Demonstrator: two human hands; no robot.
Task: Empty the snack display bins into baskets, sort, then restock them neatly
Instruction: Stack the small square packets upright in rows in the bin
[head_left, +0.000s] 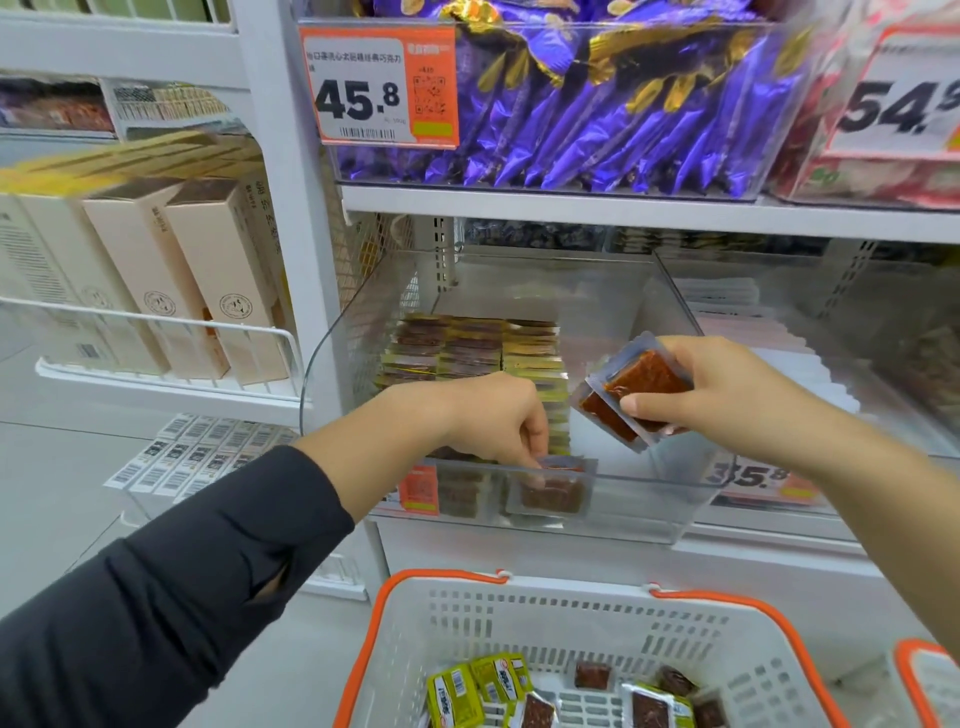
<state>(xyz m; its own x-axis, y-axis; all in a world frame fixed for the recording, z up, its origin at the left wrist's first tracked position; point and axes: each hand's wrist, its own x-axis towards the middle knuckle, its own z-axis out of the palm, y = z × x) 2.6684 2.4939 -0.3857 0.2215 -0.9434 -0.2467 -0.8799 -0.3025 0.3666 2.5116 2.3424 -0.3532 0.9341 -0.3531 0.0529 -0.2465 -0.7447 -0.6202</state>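
Note:
A clear plastic display bin (644, 514) sits on the middle shelf. Rows of yellow-green snack packets (467, 353) stand stacked along its left side. My left hand (493, 421) reaches down inside the bin at the front and pinches a clear packet with a brown snack (553, 491), setting it against the front wall. My right hand (727, 395) hovers over the bin's right half and grips a small stack of the same brown packets (631, 395). Below, a white basket with orange rim (457, 608) holds several loose packets (561, 696).
A bin of purple sweets (597, 104) fills the shelf above, with a 45.8 price tag (379, 85). Beige boxes (171, 280) stand on a wire shelf to the left. Another clear bin (831, 322) sits to the right; a second basket's corner (930, 680) shows at bottom right.

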